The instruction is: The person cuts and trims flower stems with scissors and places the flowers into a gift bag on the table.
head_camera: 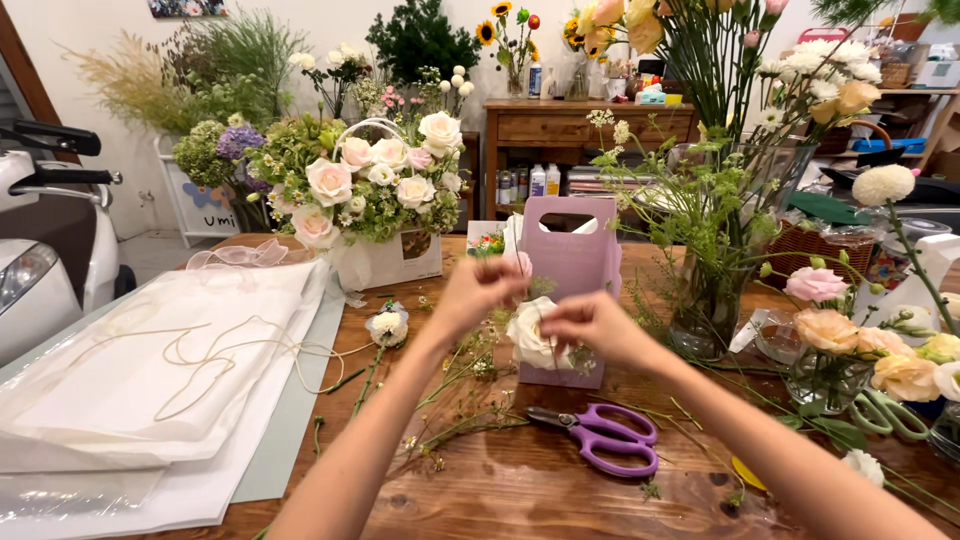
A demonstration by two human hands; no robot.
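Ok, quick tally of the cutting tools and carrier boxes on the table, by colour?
Purple scissors: 1
Green scissors: 1
Lilac carrier box, behind the left hand and right hand: 1
White box holding the rose arrangement: 1
Total: 4

White wall [300, 20] behind, evenly lit. Wooden sideboard [590, 125] against it, bottles on its lower shelf. Wooden tabletop [520, 490] in front. Shelves [925, 100] at far right; white scooter [40, 250] at left.
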